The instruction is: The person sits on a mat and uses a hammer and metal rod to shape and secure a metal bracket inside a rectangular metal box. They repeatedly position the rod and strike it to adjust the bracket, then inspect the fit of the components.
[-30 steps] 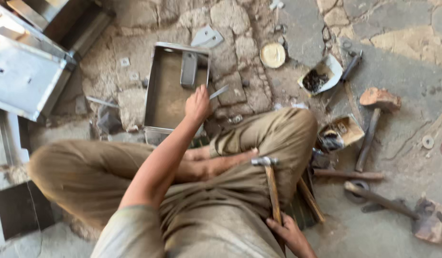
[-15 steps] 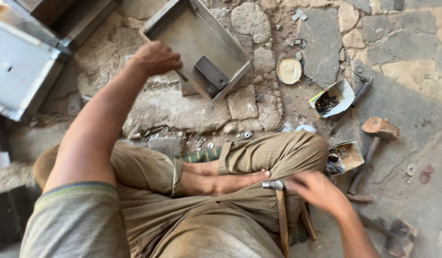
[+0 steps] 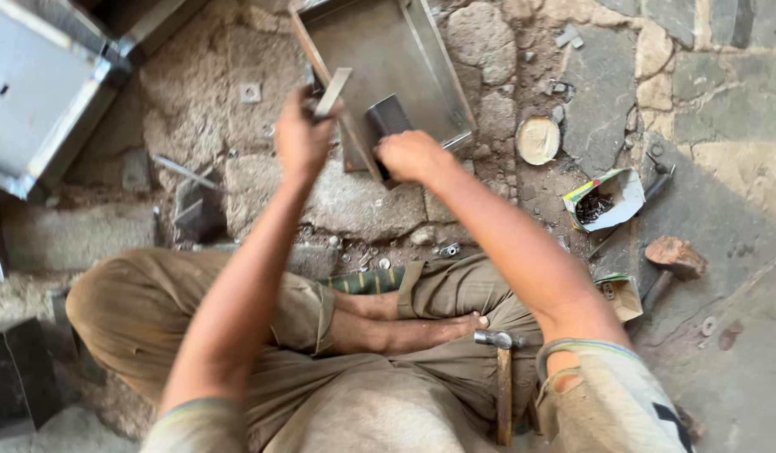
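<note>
Left hand (image 3: 300, 138) closed around a flat metal strip (image 3: 331, 92), held over near edge of metal tray (image 3: 367, 50) on stone floor. Right hand (image 3: 413, 155) gripping tray's near rim beside a dark block (image 3: 388, 117). Hammer (image 3: 501, 377) lying by foot, untouched.

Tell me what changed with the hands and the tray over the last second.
The right hand left the hammer and reached forward onto the metal tray. The left hand now pinches a flat metal strip. The hammer stays on the lap; the paper packet is unmoved.
</note>
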